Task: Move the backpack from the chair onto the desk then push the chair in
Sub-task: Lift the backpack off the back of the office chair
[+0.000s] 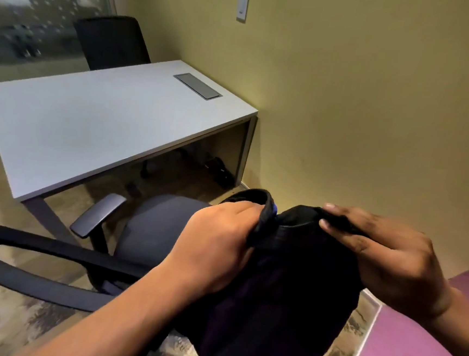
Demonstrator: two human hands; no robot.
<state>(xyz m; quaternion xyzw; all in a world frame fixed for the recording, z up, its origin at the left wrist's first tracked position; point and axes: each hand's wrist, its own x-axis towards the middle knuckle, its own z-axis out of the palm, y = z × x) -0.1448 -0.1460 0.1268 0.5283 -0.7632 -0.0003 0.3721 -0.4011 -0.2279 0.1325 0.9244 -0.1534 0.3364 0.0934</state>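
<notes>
A black backpack [280, 289] hangs in front of me, held up over the right side of a grey office chair [152, 227]. My left hand [216, 244] grips the strap at the bag's top left. My right hand [385, 253] pinches the fabric at its top right. The chair stands pulled out from the white desk [90, 125], its seat bare and its black backrest frame toward me at lower left. The desk's top lies to the upper left of the bag.
A grey cable hatch [198, 86] is set into the desk near the yellow wall. A second black chair [112, 42] stands behind the desk. A purple surface [425, 350] fills the lower right corner. Dark items lie under the desk.
</notes>
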